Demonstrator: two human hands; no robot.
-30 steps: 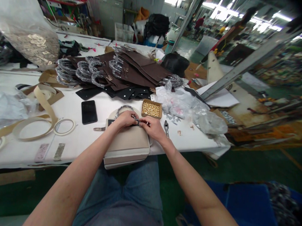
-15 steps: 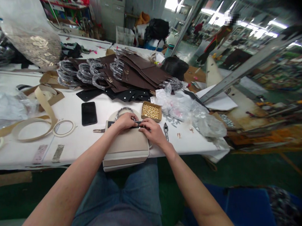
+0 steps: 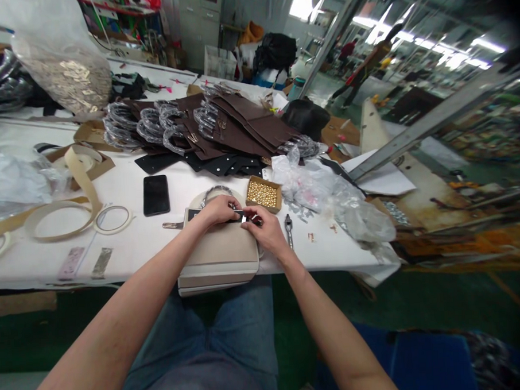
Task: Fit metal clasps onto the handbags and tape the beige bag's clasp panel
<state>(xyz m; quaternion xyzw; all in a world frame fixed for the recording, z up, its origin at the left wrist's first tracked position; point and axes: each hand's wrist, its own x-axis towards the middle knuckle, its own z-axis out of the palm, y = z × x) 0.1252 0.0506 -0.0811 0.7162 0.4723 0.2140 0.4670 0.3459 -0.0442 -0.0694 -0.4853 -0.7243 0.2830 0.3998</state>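
A beige handbag [image 3: 221, 251] leans at the table's front edge, partly over my lap, and its wrapped handle [image 3: 217, 191] lies beyond my hands. Across its top runs a dark strap [image 3: 239, 216] with a shiny, light metal-looking piece on it. My left hand [image 3: 220, 210] presses on the strap with its fingers closed. On the right end of the strap, my right hand [image 3: 263, 225] pinches with thumb and fingers. Both sets of fingertips nearly meet, hiding part of the strap. A strap end with metal fittings [image 3: 173, 225] sticks out at the bag's left.
Beyond the bag stands a box of gold studs [image 3: 263, 193]. A metal hand tool [image 3: 289, 231] lies right, a black phone [image 3: 155, 195] left, near tape rolls [image 3: 112, 219]. Brown bag pieces [image 3: 248, 121] with wrapped handles are piled behind; crumpled plastic [image 3: 315, 181] lies to the right.
My right hand has shifted slightly on the strap, and more of the shiny piece shows between my hands. The whole view has moved a little; the bag stays in place.
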